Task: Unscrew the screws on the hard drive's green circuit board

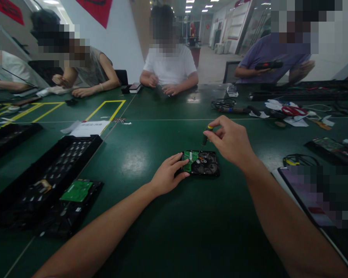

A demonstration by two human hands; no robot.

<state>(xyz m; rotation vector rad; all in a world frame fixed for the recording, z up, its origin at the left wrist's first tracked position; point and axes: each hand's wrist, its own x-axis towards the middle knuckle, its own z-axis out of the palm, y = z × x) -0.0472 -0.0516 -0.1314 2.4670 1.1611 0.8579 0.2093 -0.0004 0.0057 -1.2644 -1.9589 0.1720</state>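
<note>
A hard drive lies flat on the green table, its green circuit board facing up at the left end. My left hand grips that end, fingers over the board and thumb along the near edge. Between thumb and fingers of my right hand is a small screwdriver with a dark handle and a yellow top. It is held nearly upright above the far right part of the drive. Its tip is too small to make out, so I cannot tell whether it touches the drive.
At left stands a long black tray with small parts in it, beside another drive. A tablet-like screen lies at right, near cables. Several people sit across the table; one holds a dark power tool.
</note>
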